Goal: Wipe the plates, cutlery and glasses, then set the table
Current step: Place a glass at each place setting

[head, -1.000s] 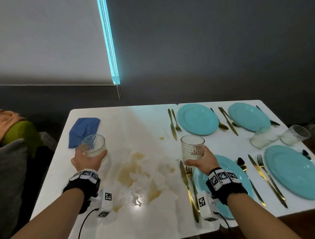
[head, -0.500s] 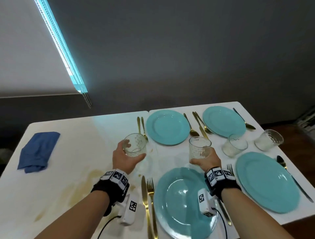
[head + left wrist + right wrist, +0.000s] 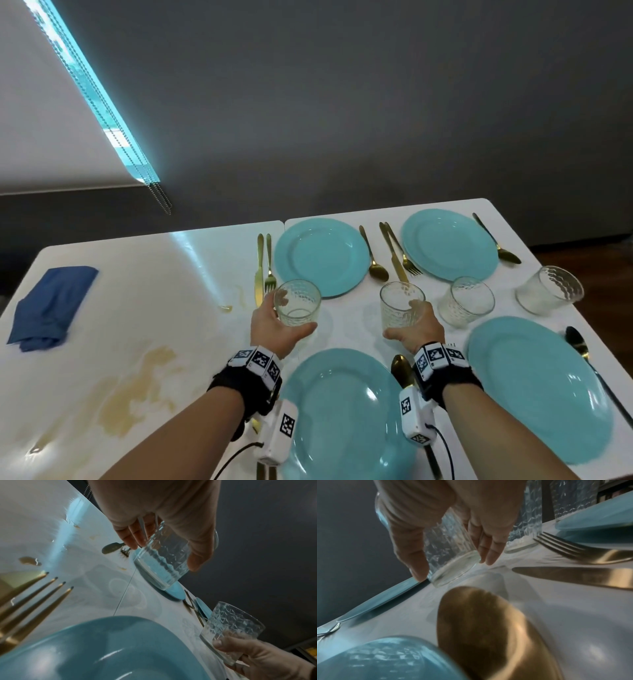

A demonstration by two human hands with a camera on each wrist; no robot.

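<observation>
While left hand (image 3: 279,330) grips one glass (image 3: 297,303) and right hand (image 3: 416,329) another (image 3: 401,305) — both just beyond near plate (image 3: 346,411) — four plates, cutlery, two glasses already laid; these two unplaced, tabletop (image 3: 144,291) stains remain.

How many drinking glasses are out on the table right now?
4: one in the left hand, one in the right hand, one standing right of it, one standing near the table's right edge.
</observation>
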